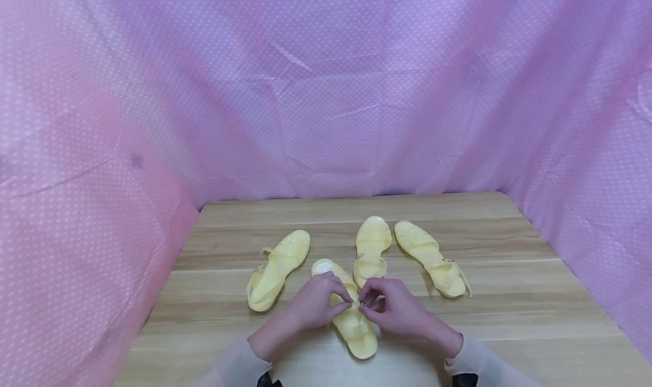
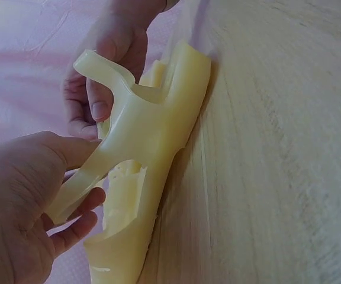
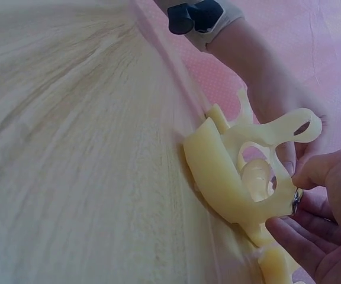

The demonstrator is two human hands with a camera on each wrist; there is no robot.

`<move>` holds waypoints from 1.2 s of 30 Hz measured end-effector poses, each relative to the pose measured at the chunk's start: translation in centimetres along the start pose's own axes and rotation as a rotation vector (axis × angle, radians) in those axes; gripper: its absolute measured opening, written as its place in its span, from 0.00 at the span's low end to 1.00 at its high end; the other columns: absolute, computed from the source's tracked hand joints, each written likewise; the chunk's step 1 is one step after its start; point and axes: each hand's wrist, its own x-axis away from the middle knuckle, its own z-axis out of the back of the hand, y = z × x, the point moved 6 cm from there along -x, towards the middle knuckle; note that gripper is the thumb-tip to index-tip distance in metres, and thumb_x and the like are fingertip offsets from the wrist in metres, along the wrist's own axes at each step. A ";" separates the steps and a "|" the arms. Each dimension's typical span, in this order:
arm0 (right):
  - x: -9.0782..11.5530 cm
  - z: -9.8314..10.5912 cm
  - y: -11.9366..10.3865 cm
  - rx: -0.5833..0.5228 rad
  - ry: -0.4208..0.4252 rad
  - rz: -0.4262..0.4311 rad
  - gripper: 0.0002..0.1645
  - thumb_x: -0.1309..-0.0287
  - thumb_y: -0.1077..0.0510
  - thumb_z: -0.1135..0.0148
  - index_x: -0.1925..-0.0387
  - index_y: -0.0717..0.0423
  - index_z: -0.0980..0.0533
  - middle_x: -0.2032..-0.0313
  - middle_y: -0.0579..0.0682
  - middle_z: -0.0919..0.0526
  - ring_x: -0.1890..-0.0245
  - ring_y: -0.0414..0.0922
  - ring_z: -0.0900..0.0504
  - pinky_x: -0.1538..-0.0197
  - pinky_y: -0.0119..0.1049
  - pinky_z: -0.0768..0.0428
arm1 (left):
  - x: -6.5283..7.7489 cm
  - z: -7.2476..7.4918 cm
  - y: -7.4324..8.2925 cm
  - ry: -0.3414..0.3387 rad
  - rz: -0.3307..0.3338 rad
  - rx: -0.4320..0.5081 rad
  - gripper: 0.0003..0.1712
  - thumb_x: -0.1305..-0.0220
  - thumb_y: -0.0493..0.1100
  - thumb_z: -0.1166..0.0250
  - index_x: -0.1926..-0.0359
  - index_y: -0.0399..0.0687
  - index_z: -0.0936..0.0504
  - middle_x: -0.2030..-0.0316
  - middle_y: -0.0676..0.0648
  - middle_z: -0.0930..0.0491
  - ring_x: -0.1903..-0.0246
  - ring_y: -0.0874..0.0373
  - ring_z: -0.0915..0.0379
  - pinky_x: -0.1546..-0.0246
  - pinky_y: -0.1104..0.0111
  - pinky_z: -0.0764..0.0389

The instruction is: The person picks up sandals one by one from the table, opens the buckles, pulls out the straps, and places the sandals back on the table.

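Because it's thin, this strap (image 2: 79, 189) gets fingertips, I reckon

Left hand (image 1: 321, 300) pinches it, right hand (image 1: 394, 308) pinches the buckle (image 3: 296, 201) end. Their sandal (image 1: 351, 322) sits sole-down on the wooden surface's (image 1: 219, 330) near side, probably for easy reach. Three more sandals (image 1: 277, 274) spread around; pink dotted cloth (image 1: 326, 121) on three sides.
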 end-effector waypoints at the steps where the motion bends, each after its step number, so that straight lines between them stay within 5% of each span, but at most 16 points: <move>1: 0.0 0.0 0.0 -0.002 -0.001 -0.002 0.07 0.38 0.65 0.28 0.60 0.55 0.19 0.64 0.47 0.14 0.64 0.34 0.16 0.61 0.31 0.11 | 0.1 0.0 0.0 0.004 0.003 0.001 0.03 0.36 0.43 0.23 0.62 0.50 0.06 0.64 0.56 0.09 0.58 0.64 0.19 0.50 0.72 0.18; 16: 0.0 -0.3 0.3 -0.011 0.006 -0.011 0.08 0.38 0.66 0.28 0.60 0.54 0.19 0.64 0.46 0.14 0.64 0.34 0.15 0.61 0.32 0.10 | 0.5 0.0 -0.5 0.041 -0.001 -0.019 0.04 0.35 0.44 0.24 0.63 0.50 0.07 0.65 0.55 0.09 0.59 0.63 0.19 0.52 0.70 0.19; 20: 0.3 -0.3 0.3 0.004 -0.008 0.012 0.09 0.36 0.61 0.27 0.57 0.55 0.20 0.61 0.47 0.13 0.62 0.36 0.14 0.58 0.33 0.10 | 0.7 0.4 -1.0 0.106 0.045 0.002 0.09 0.35 0.47 0.24 0.56 0.51 0.07 0.58 0.54 0.08 0.53 0.61 0.18 0.46 0.65 0.16; 25: 2.3 -0.2 -0.8 0.194 -0.084 0.191 0.29 0.36 0.48 0.24 0.40 0.54 0.23 0.45 0.47 0.14 0.47 0.43 0.14 0.43 0.41 0.13 | 0.1 0.9 -2.3 0.220 0.189 -0.014 0.23 0.29 0.54 0.31 0.42 0.44 0.12 0.38 0.40 0.15 0.36 0.44 0.22 0.38 0.48 0.17; 29: 4.2 -1.1 -1.4 0.395 -0.133 0.325 0.51 0.46 0.41 0.18 0.27 0.52 0.31 0.30 0.53 0.25 0.32 0.51 0.22 0.32 0.48 0.19 | -0.6 0.1 -3.8 0.116 0.353 -0.102 0.34 0.23 0.62 0.42 0.33 0.42 0.19 0.31 0.32 0.23 0.29 0.33 0.30 0.32 0.41 0.23; 32: 4.5 -2.3 -1.6 0.520 -0.098 0.357 0.54 0.52 0.41 0.15 0.27 0.47 0.31 0.29 0.57 0.28 0.31 0.51 0.23 0.33 0.47 0.18 | -1.2 -0.5 -4.7 0.030 0.415 -0.149 0.37 0.21 0.67 0.48 0.31 0.43 0.20 0.32 0.32 0.23 0.29 0.32 0.31 0.29 0.40 0.28; 36: 3.6 -3.7 -2.1 0.596 -0.041 0.351 0.46 0.48 0.46 0.17 0.30 0.47 0.28 0.32 0.56 0.26 0.34 0.48 0.20 0.36 0.46 0.15 | -2.6 0.0 -5.1 0.041 0.407 -0.148 0.35 0.23 0.65 0.46 0.37 0.41 0.16 0.37 0.33 0.18 0.33 0.32 0.28 0.32 0.40 0.28</move>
